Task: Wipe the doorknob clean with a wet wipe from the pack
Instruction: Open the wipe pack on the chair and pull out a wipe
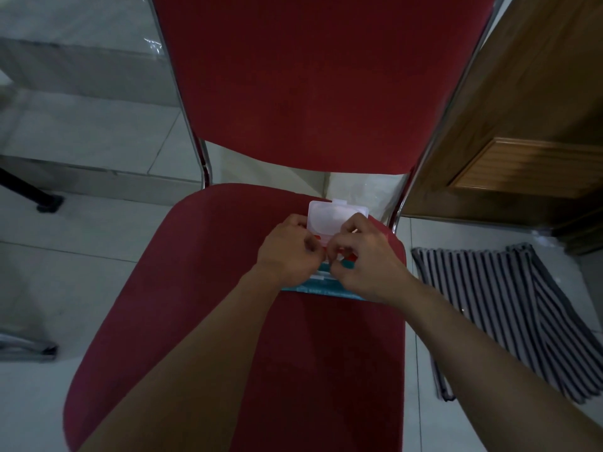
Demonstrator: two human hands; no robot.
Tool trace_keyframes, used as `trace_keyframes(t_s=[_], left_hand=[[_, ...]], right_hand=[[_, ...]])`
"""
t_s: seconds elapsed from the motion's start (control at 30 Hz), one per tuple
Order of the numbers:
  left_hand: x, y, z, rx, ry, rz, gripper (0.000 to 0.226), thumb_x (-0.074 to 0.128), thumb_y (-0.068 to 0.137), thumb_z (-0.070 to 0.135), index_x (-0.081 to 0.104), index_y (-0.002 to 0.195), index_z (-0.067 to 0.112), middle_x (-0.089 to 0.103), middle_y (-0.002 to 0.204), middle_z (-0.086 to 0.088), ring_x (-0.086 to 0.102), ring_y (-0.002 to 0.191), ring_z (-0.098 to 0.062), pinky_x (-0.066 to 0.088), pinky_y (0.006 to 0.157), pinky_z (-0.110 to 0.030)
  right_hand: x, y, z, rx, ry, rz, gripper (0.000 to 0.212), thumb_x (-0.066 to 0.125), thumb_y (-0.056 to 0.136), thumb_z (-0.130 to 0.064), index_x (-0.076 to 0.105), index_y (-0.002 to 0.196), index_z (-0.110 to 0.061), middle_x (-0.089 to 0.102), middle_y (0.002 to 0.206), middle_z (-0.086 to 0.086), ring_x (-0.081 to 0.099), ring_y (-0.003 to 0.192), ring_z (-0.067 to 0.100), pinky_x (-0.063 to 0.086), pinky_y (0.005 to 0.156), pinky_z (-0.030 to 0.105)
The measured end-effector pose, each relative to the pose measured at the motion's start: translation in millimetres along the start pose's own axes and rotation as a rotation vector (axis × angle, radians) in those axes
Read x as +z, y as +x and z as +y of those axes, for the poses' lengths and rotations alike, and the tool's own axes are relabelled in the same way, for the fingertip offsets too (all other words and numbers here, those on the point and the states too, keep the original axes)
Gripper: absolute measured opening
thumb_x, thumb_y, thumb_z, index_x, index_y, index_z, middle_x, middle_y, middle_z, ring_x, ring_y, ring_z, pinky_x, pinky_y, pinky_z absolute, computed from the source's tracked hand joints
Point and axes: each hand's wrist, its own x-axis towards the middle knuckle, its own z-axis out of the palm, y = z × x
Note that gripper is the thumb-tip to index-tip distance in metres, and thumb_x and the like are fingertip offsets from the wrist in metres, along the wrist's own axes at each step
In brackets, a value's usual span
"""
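wipe pack (326, 283) lies on the chair seat (202, 272) under both grips, lid (332, 216) flipped open. your left hand (288, 252) and right hand (365, 259) pinch at the opening, no wipe out yet. next: pull one sheet free.

Red chair seat (208, 288) bearing a wipes pack (326, 287)
The pack is lying flat toward the seat's rear edge, its translucent lid (332, 216) standing open; the chair is standing on a pale tiled floor (81, 262), with a striped cloth (496, 308) lying just beside it
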Motion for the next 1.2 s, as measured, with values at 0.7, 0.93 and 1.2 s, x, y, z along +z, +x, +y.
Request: trace_keyframes(t_s=[0.7, 0.93, 1.2], left_hand=[[1.1, 1.6, -2.2, 0.038, 0.011, -0.015, 0.023, 0.06, 0.083, 0.037, 0.071, 0.094, 0.02, 0.051, 0.125, 0.002, 0.054, 0.104, -0.017, 0.042, 0.082, -0.026], [6.1, 2.6, -1.8, 0.028, 0.019, 0.055, 0.015, 0.063, 0.08, 0.028, 0.071, 0.086, 0.017, 0.054, 0.12, 0.002, 0.055, 0.102, -0.018, 0.042, 0.081, -0.026], [6.5, 0.8, -3.1, 0.004, -0.013, 0.064, 0.014, 0.067, 0.074, 0.023, 0.072, 0.085, 0.017, 0.055, 0.118, 0.003, 0.055, 0.101, -0.018, 0.04, 0.082, -0.025]], right_hand=[[2.3, -0.2, 3.8, -0.052, -0.09, 0.117, 0.015, 0.073, 0.071, 0.0, 0.074, 0.084, -0.008, 0.057, 0.095, 0.017, 0.049, 0.062, 0.009, 0.032, 0.061, -0.002], [-3.7, -1.9, 9.7, 0.153, 0.257, 0.161, 0.011, 0.062, 0.082, 0.0, 0.063, 0.08, -0.012, 0.047, 0.1, 0.003, 0.057, 0.075, 0.003, 0.044, 0.071, 0.003], [-7.5, -5.0, 8.0, 0.233, 0.352, 0.217, 0.018, 0.058, 0.084, -0.005, 0.053, 0.073, -0.018, 0.056, 0.079, -0.004, 0.061, 0.078, 0.016, 0.053, 0.071, 0.025]])
